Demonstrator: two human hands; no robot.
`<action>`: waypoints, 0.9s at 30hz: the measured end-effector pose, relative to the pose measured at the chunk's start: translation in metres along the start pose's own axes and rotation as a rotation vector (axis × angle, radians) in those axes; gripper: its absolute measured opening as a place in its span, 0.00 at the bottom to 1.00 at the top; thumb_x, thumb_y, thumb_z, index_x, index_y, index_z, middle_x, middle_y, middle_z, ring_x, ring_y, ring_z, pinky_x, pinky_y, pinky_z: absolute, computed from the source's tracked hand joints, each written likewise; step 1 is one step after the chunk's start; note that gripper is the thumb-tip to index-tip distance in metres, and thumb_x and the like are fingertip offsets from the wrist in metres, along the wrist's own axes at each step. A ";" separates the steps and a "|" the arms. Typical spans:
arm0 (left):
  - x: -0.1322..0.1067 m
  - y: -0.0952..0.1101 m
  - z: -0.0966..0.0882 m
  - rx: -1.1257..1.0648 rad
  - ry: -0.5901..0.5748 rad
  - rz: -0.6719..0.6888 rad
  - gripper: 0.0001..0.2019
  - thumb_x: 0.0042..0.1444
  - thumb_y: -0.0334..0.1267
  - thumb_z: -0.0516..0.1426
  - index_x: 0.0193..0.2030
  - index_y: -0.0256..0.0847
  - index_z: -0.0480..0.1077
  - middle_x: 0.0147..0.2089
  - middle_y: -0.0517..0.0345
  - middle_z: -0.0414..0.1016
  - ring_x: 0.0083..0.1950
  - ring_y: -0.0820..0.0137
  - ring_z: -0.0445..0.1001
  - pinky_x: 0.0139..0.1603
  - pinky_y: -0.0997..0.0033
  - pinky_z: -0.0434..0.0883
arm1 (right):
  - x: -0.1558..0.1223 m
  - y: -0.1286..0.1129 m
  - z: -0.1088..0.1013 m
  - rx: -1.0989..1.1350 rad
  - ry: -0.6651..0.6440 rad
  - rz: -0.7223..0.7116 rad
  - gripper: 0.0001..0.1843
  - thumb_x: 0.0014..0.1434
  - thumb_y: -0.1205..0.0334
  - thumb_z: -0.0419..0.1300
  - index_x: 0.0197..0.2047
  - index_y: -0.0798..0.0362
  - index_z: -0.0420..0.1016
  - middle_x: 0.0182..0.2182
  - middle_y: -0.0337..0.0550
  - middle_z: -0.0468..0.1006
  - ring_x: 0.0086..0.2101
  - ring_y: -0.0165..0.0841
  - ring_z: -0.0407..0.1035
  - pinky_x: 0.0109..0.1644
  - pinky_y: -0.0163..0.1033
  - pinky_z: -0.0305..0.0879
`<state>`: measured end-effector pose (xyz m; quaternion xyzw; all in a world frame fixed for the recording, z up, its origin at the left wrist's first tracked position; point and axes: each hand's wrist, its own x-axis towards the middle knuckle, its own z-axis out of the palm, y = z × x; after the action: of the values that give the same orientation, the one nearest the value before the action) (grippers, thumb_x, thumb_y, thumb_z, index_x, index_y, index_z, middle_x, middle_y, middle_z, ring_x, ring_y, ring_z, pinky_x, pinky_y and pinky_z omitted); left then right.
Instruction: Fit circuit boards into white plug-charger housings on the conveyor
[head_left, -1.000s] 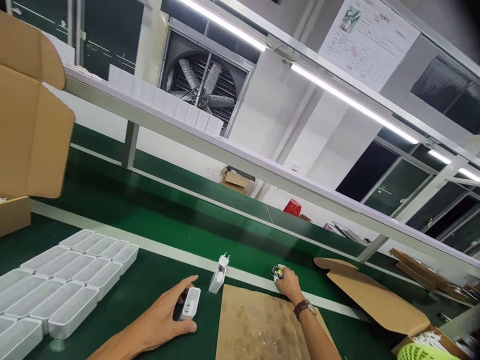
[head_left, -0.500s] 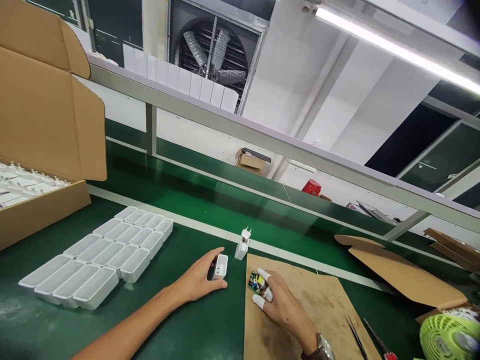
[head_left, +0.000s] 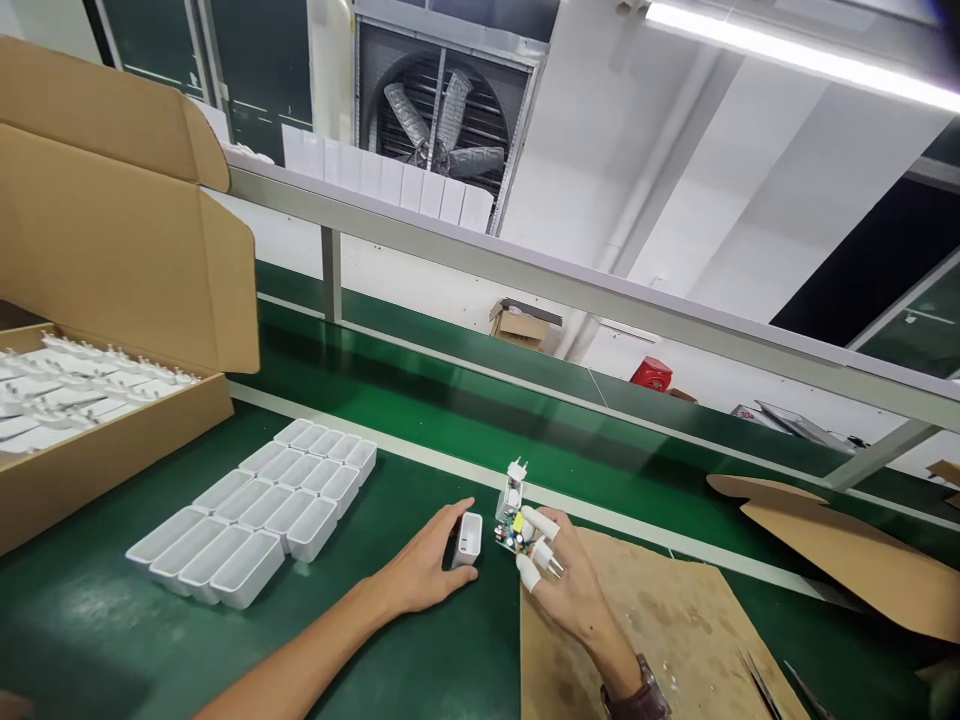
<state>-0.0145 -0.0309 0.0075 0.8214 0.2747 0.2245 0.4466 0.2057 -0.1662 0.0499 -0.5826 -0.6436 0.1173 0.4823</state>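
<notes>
My left hand (head_left: pixel 429 565) is closed around a small white charger housing (head_left: pixel 470 537), which stands upright on the green table with its open end up. Between the white-covered fingertips of my right hand (head_left: pixel 570 590) is a circuit board (head_left: pixel 514 534) carrying small components, one of them yellow. A white two-pin plug (head_left: pixel 544 554) sits by that hand's fingers, its pins pointing right. The board is a short way right of the housing, apart from it. Just behind the board stands another white housing (head_left: pixel 508 500) with a plug part sticking out of its top.
Rows of white housings (head_left: pixel 247 570) lie at left on the green table (head_left: pixel 360 680). Behind them is an open carton (head_left: pixel 150 425) of white plug parts. A cardboard sheet (head_left: pixel 637 620) lies under my right forearm, with tweezers (head_left: pixel 761 685) on it. A cardboard flap (head_left: pixel 832 555) stands at right.
My right hand has moved left off the cardboard with the circuit board, closer to the housing in my left hand. The plug's pins now show. The whole view has swung somewhat left.
</notes>
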 end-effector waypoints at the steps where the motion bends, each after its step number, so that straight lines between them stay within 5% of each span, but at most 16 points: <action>1: 0.000 -0.002 0.000 -0.008 0.015 -0.001 0.45 0.56 0.40 0.66 0.77 0.47 0.52 0.73 0.44 0.64 0.70 0.48 0.68 0.73 0.43 0.65 | 0.004 -0.003 0.006 0.013 0.013 -0.006 0.29 0.64 0.65 0.59 0.68 0.43 0.68 0.56 0.49 0.73 0.53 0.40 0.74 0.54 0.43 0.79; 13: -0.004 0.002 0.001 0.085 0.067 0.335 0.44 0.64 0.26 0.57 0.79 0.56 0.39 0.73 0.49 0.64 0.73 0.55 0.62 0.74 0.41 0.64 | -0.022 -0.007 0.021 -0.235 0.056 -0.191 0.37 0.67 0.68 0.57 0.76 0.46 0.52 0.55 0.54 0.74 0.52 0.47 0.73 0.55 0.56 0.77; 27: 0.001 0.009 0.005 0.156 0.006 0.345 0.43 0.66 0.24 0.54 0.80 0.55 0.37 0.75 0.49 0.63 0.76 0.55 0.58 0.75 0.40 0.62 | -0.021 -0.005 0.024 -0.336 -0.003 -0.208 0.42 0.64 0.71 0.56 0.77 0.49 0.47 0.49 0.54 0.74 0.45 0.48 0.70 0.45 0.56 0.75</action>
<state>-0.0090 -0.0373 0.0126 0.8878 0.1478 0.2784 0.3355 0.1816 -0.1761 0.0308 -0.5851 -0.7115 -0.0416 0.3869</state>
